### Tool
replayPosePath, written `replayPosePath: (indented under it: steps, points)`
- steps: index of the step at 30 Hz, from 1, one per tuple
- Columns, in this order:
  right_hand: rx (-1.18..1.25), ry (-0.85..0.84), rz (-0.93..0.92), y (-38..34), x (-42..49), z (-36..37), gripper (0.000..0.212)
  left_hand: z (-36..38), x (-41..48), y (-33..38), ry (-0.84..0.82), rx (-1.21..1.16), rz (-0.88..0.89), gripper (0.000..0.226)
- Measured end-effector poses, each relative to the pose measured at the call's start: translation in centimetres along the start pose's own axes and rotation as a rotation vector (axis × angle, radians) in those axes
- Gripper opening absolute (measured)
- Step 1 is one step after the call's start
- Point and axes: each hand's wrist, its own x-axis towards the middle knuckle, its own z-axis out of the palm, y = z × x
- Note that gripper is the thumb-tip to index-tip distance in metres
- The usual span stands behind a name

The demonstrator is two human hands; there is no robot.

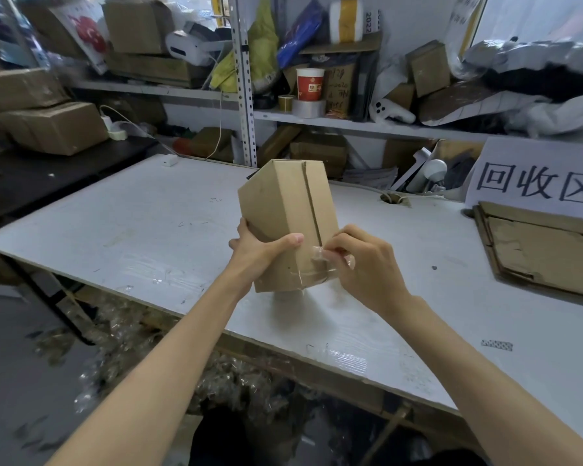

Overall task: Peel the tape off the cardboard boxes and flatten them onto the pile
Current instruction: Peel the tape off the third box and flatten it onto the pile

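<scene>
Right hand (364, 264), crinkly tape (318, 254), cardboard box (283, 203)

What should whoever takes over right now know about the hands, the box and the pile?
Left hand grips the box by its left side, thumb on the front, over the table.
Right hand pinches clear tape at the seam's lower end.
Pile of flattened cardboard lies on the table's right side.
Done: seam above the pinch looks bare.
Left: strip the remaining tape, flatten the box, lay it on the pile.
</scene>
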Motion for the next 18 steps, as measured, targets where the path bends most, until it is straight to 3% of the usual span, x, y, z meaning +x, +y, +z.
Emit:
replayPosePath:
  steps: [3, 7, 14, 18]
  points:
    - [-0.11, -0.086, -0.074, 0.2, -0.2, -0.3, 0.018, 0.0, 0.2, -0.2, -0.001, 0.007, -0.002, 0.139]
    - [-0.184, -0.14, -0.092, 0.0, 0.3, -0.3, 0.014, 0.5, 0.4, 0.0, -0.007, 0.075, 0.038, 0.139]
    - [-0.026, -0.47, -0.014, 0.9, 0.4, -1.1, 0.017, 1.3, 0.3, 0.2, 0.072, 0.041, 0.03, 0.142]
    - [0.01, -0.201, 0.053, 0.6, -0.2, -1.1, 0.022, 0.9, 0.4, 1.1, 0.053, 0.022, -0.056, 0.144]
